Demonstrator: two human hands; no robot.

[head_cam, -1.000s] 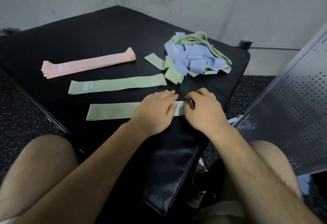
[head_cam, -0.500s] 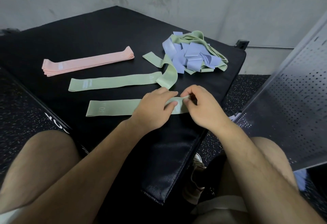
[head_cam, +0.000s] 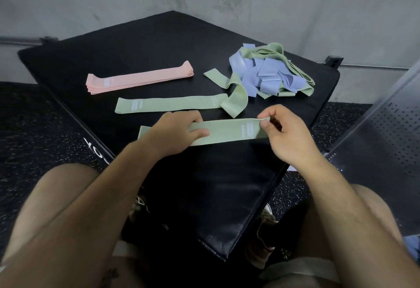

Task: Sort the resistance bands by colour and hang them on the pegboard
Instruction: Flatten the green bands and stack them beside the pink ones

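Observation:
A green band (head_cam: 229, 132) is stretched flat between my hands near the front of the black padded box (head_cam: 147, 44). My left hand (head_cam: 176, 132) grips its middle, thumb over the top. My right hand (head_cam: 287, 133) pinches its right end. Behind it lies a second flat green band (head_cam: 168, 104), and a third green band (head_cam: 234, 99) curls loosely at its right end. A stack of pink bands (head_cam: 138, 79) lies further back on the left. A tangled heap of blue and green bands (head_cam: 270, 71) sits at the back right.
A grey perforated pegboard panel (head_cam: 386, 151) leans at the right edge of view. Speckled dark floor surrounds the box. A grey wall stands behind. My knees and shoes show at the bottom.
My right hand has drawn the green band's end out to the right, and the band now spans between both hands. My left hand moved from pressing on top to gripping it.

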